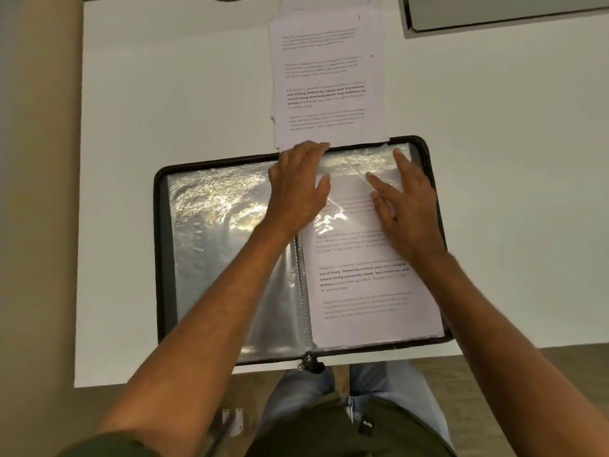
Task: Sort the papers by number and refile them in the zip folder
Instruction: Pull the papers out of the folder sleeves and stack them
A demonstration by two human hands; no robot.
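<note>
Papers: one printed sheet (365, 278) lies on the right half of the open zip folder (296, 255), going into or already under a clear sleeve (356, 166) — can't tell which for sure; glare near the top edge suggests plastic over the sheet's upper part. The rest, a fanned stack (326, 77), sits on the table (164, 94) just beyond the folder's far edge, lower end touching or overlapping it.

Left hand (296, 189) is at the sleeve's top near the spine, fingers curled over the far edge, thumb on the sheet — looks like it's holding the sleeve mouth, though the actual pinch is hidden. Right hand (405, 206) lies flat on the sheet, fingers straight and spread, pressing.

Step in hand, prob.: seating the sheet in its pocket. To do it well: keep the mouth lifted w/ the left, smooth w/ the right toward the spine-side corner so no crease forms, check the page no. before moving on.

Edges & room: folder's near edge w/ zip pull (304, 361) overhangs the table's front edge — pressing hard near there could tip it. Left half holds empty sleeves (224, 245). Bare table both sides; a grey tray-like object (494, 14) sits far right, well apart.
</note>
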